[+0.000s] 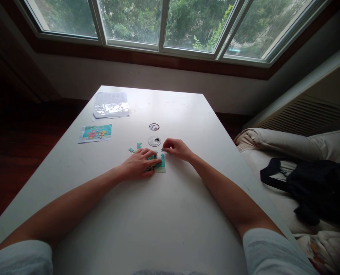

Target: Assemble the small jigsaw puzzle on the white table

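A partly joined jigsaw puzzle (161, 166) in turquoise tones lies on the white table. My left hand (141, 163) rests flat over its left part, fingers stretched across it, hiding much of the picture. At the puzzle's upper right corner, my right hand (177, 149) pinches a small puzzle piece (162, 150) between thumb and fingertip. Loose puzzle pieces (139, 145) sit just beyond my left fingers, and another small piece (131, 150) lies to their left.
A printed cartoon picture (97, 132) lies to the left, with a clear plastic bag over papers (111, 104) behind it. Two round fittings (154, 141) are set in the table (124, 229). On the right, a dark bag (321, 187) lies on a pale sofa (287, 143).
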Available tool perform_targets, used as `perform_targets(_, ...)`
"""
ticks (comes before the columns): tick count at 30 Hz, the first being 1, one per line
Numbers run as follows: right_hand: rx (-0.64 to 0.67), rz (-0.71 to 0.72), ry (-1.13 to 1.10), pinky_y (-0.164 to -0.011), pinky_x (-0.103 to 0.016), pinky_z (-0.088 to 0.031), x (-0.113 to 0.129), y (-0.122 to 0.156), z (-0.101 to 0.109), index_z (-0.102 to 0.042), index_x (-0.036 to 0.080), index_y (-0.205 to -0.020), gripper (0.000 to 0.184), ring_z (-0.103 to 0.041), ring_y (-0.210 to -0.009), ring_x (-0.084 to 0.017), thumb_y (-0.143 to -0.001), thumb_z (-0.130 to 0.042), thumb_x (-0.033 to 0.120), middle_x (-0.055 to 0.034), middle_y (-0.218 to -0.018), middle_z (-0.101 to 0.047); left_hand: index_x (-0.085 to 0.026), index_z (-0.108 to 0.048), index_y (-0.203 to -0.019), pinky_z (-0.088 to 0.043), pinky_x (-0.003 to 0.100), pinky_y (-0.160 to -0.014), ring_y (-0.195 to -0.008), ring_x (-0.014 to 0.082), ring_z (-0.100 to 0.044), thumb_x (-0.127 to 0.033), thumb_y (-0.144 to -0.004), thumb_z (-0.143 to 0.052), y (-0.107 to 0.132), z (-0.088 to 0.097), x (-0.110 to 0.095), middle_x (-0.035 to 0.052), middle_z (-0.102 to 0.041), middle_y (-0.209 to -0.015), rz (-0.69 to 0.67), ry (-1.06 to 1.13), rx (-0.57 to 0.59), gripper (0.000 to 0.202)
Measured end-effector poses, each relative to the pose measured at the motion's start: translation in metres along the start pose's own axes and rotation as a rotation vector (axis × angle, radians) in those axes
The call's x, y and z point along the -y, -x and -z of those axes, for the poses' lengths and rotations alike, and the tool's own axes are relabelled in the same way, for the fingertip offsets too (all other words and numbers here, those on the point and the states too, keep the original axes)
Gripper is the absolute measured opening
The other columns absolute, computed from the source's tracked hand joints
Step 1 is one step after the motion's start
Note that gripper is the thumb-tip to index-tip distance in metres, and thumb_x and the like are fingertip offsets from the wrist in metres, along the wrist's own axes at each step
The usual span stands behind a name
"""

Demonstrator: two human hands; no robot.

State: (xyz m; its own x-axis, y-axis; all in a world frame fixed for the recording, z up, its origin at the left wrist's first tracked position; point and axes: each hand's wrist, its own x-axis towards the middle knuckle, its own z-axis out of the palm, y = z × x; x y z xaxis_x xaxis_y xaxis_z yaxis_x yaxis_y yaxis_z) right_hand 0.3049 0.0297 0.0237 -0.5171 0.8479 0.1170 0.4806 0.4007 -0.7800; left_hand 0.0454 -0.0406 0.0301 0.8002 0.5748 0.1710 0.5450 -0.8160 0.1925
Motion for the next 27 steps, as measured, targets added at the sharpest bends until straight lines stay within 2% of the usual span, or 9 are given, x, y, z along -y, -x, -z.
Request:
perform_targets(5,0.028,-0.006,0.007,-0.069,-0.025,-0.043,-0.001,0.0,-0.0063,-0.068,0.02,-0.085,0.012,-0.057,-0.073,-0.013,-0.08,-0.065,0.03,0.0007,-0.078,-0.067,-0.033,-0.058,-0.135,-0.038,0.049,-0.107,-0.124,0.0302,-0.047,-0.038,-0.09,-0.061,0.0001,-0.0009,-0.0002,0.0094,-0.054,-0.134,0.008,0.004,-0.015,0.046)
perform_targets(13,0.043,-0.022,0.024,-0.068,-0.025,-0.043,0.0033,0.0012,-0.0084,-0.068,0.02,-0.084,0.008,-0.055,-0.071,-0.013,-0.08,-0.065,0.027,0.0014,-0.077,-0.065,-0.032,-0.058,-0.134,-0.038,0.049,-0.106,-0.123,0.0301,-0.048,-0.038,-0.091,-0.059,0.0003,0.0,-0.0014,0.0097,-0.055,-0.133,0.007,0.005,-0.017,0.044)
perform_targets(21,0.035,0.03,0.11,-0.07,-0.025,-0.042,0.0,-0.0001,-0.0092,-0.07,0.02,-0.086,0.007,-0.056,-0.072,-0.013,-0.082,-0.065,0.02,0.0001,-0.081,-0.064,-0.031,-0.058,-0.133,-0.038,0.048,-0.106,-0.123,0.0296,-0.048,-0.038,-0.092,-0.058,0.0,0.0013,-0.0021,0.0098,-0.055,-0.133,-0.002,0.0,-0.014,0.042)
perform_targets(27,0.109,0.134,0.155,-0.077,-0.027,-0.042,0.0011,-0.0001,-0.007,-0.072,0.021,-0.095,0.012,-0.056,-0.081,-0.015,-0.083,-0.07,0.022,-0.0015,-0.083,-0.063,-0.03,-0.058,-0.133,-0.038,0.047,-0.104,-0.123,0.0294,-0.048,-0.038,-0.092,-0.058,-0.0004,0.0013,-0.002,0.0096,-0.055,-0.133,-0.001,-0.011,-0.013,0.041)
